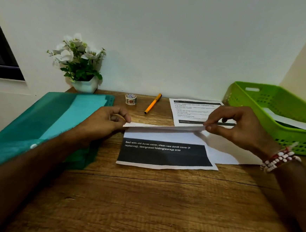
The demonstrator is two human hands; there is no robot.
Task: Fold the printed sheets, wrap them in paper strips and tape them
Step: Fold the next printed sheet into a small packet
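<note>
A printed sheet (165,153) with a black band of white text lies on the wooden table (142,197) in the middle. Its far edge is lifted and bent over toward me. My left hand (108,119) pinches the left corner of that raised edge, and my right hand (239,126) pinches the right corner. A second printed sheet (191,111) lies flat behind it, partly covered by my right hand. A blank white paper (224,154) pokes out under the front sheet on the right. A small roll of patterned tape (130,99) stands near the wall.
A teal plastic folder (43,122) lies at the left under my left forearm. A green basket (276,114) holding white paper sits at the right. An orange pen (153,103) lies beside the tape. A white flower pot (85,85) stands at the back left.
</note>
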